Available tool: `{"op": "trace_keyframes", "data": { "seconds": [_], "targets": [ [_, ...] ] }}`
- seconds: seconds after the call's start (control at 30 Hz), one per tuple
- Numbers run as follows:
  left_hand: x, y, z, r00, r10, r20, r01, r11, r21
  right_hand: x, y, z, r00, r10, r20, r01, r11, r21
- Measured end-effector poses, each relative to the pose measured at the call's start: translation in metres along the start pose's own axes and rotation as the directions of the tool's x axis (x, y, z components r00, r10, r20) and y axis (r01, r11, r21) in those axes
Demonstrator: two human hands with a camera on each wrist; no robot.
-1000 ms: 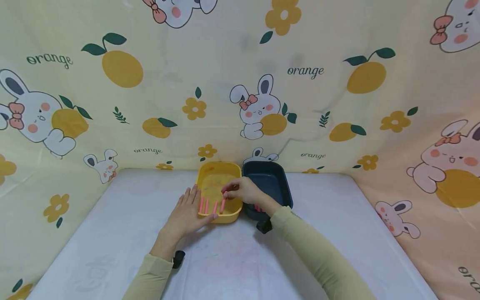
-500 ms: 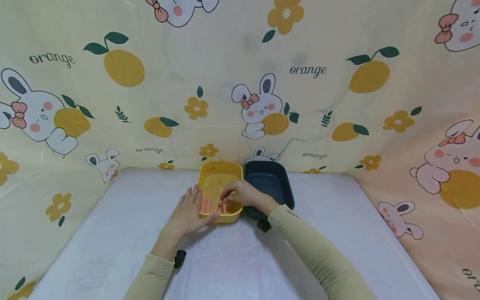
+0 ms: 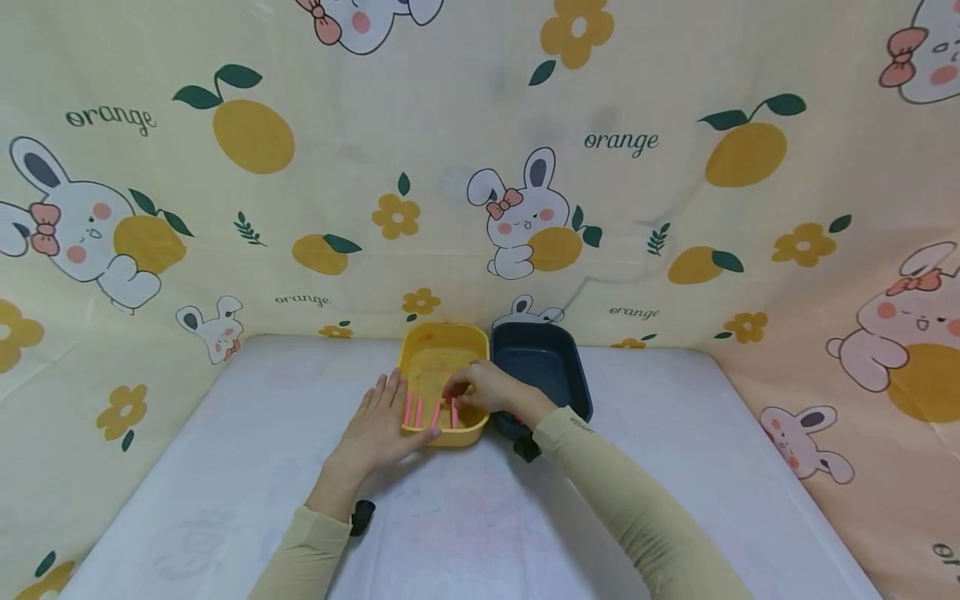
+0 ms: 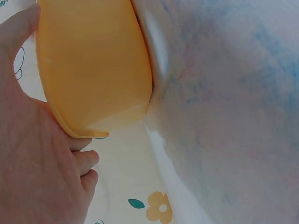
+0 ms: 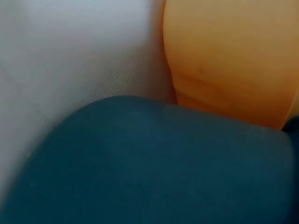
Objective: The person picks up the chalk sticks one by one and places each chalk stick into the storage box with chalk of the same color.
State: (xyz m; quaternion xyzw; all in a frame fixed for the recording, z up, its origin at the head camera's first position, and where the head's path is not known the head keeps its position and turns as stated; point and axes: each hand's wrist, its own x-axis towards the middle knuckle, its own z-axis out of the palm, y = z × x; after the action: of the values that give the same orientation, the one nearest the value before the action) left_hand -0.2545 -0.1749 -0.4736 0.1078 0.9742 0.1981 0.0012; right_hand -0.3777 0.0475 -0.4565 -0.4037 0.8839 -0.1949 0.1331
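A yellow plastic tray (image 3: 429, 332) stands on the table with several thin pink sticks (image 3: 419, 411) side by side against its near end. My left hand (image 3: 375, 429) rests along its left side and near rim, fingers straight and thumb spread; the left wrist view shows the thumb and palm at the tray's edge. My right hand (image 3: 483, 387) reaches in from the right, fingertips pinching the upper end of the rightmost pink stick (image 3: 454, 415). Only the trays' outsides show in the right wrist view, so that grip is hidden there.
A dark blue tray (image 3: 543, 367) stands right beside the yellow one, its near part covered by my right wrist; a bit of pink shows inside it. White cloth (image 3: 450, 525) covers the table. A printed curtain (image 3: 420, 125) rises behind.
My right hand has lowered slightly inside the yellow tray, and the rightmost pink stick now stands lower and straighter beside the others. My left hand keeps its place on the tray.
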Motion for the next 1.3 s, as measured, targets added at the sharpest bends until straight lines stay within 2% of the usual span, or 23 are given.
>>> {"op": "trace_keyframes", "data": {
  "seconds": [0.27,0.8,1.3],
  "targets": [
    [-0.0002,0.0006,-0.0005,1.000,0.005,-0.015,-0.005,1.000,0.003,0.0033,0.0017,0.0006,1.000,0.013,0.012,-0.013,1.000,0.005],
    [-0.0020,0.0027,-0.0029,1.000,0.003,-0.011,-0.003,1.000,-0.002,0.0048,-0.0001,0.0051,0.997,0.081,-0.014,-0.081,0.997,-0.008],
    [-0.0011,0.0015,-0.0013,1.000,0.001,-0.012,-0.001,1.000,0.010,0.0040,-0.0024,0.0062,0.996,0.093,-0.015,-0.093,0.994,-0.054]
  ]
}}
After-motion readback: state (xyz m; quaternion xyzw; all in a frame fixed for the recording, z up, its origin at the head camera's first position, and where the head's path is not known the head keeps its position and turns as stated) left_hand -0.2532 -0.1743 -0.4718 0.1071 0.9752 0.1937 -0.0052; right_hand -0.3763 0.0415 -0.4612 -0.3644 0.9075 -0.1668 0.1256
